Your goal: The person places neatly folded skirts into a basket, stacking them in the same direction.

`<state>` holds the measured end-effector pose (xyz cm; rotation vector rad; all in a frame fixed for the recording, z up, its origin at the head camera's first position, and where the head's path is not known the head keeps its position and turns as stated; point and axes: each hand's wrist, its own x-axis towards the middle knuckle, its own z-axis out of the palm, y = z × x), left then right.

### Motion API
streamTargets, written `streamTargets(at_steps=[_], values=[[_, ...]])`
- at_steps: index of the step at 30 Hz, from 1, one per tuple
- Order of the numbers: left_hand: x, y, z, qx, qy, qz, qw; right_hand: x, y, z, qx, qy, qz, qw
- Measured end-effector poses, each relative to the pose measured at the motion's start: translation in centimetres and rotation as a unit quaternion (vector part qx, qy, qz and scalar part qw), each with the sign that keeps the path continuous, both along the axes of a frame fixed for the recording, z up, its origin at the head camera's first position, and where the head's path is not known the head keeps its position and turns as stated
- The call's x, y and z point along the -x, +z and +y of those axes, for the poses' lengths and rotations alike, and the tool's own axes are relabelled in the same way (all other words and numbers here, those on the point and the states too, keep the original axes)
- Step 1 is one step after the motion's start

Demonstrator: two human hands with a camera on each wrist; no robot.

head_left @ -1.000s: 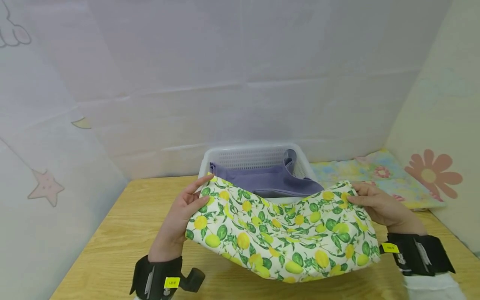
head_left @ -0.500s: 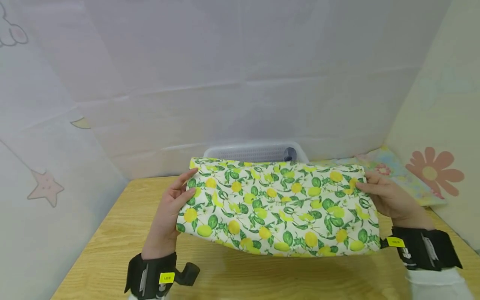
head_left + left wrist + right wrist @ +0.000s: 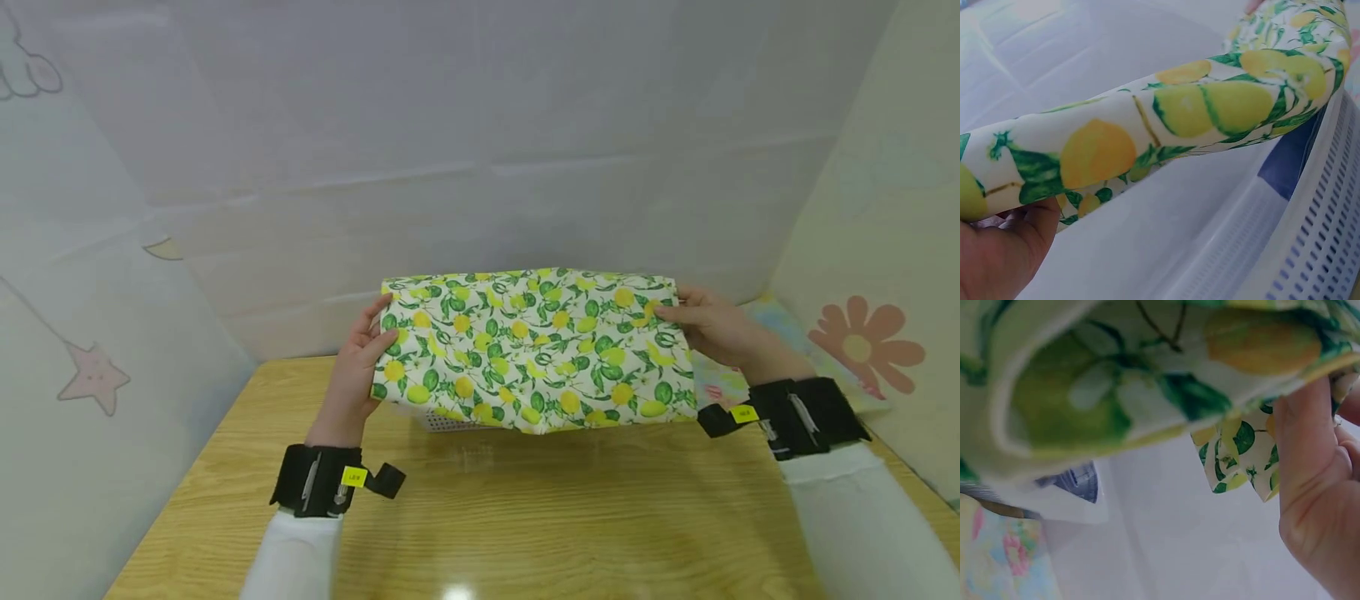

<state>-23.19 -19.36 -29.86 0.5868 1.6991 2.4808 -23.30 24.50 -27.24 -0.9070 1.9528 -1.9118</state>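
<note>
A folded lemon-print cloth (image 3: 525, 350), white with yellow fruit and green leaves, is stretched flat between both hands in the head view. My left hand (image 3: 356, 367) grips its left end, thumb on the near face. At the right end my right hand (image 3: 723, 329) pinches it the same way. The cloth hangs in front of a white perforated basket (image 3: 1310, 250) and hides most of it. Inside the basket a piece of purple-blue cloth (image 3: 1291, 156) shows in the left wrist view; its end (image 3: 1079, 481) also appears past the lemon cloth in the right wrist view.
On the wooden table (image 3: 480, 533), a pastel floral cloth (image 3: 806, 342) lies flat at the back right, partly behind the right forearm. Pale printed sheets (image 3: 480, 125) cover the walls behind and at both sides.
The lemon-print cloth has gone from sagging in the middle to stretched straight. Both hands have carried it away from me and up in view, over the basket, which it now covers.
</note>
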Motion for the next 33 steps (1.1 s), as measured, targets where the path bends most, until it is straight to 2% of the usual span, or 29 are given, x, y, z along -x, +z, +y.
streamTargets(at_steps=[2,4,9,13,16,18,22,26,29,33], values=[[0.8,0.3,0.2,0.014,0.017,0.003,0.9998,0.7,0.7,-0.5,-0.015,-0.019,-0.004,1.0],[1.6,0.5,0.4,0.041,0.035,0.011,0.9985,1.3,1.3,-0.9,-0.049,-0.06,-0.012,0.997],[3.1,0.5,1.0,0.1,0.069,0.005,0.9926,3.0,1.7,-2.5,-0.159,-0.176,-0.018,0.971],[4.7,-0.2,0.9,0.151,0.111,-0.006,0.9822,4.3,1.0,-3.4,-0.198,-0.212,-0.039,0.956],[5.8,-1.2,0.6,0.193,0.142,-0.011,0.9707,5.1,0.3,-3.7,-0.21,-0.222,-0.049,0.951],[6.2,-1.9,0.6,0.211,0.144,-0.017,0.9666,5.6,-0.2,-3.9,-0.212,-0.228,-0.044,0.949],[6.7,-3.5,0.9,0.288,0.143,-0.014,0.947,6.0,-1.5,-4.3,-0.241,-0.236,-0.045,0.94],[6.9,-4.9,1.0,0.361,0.141,-0.012,0.9217,6.1,-2.9,-4.8,-0.301,-0.251,-0.027,0.919],[6.8,-5.5,1.2,0.404,0.144,-0.007,0.9035,6.0,-4.2,-5.0,-0.349,-0.262,0.009,0.9],[6.5,-5.6,1.8,0.459,0.154,0.019,0.8747,5.7,-5.3,-5.1,-0.378,-0.269,0.029,0.885]])
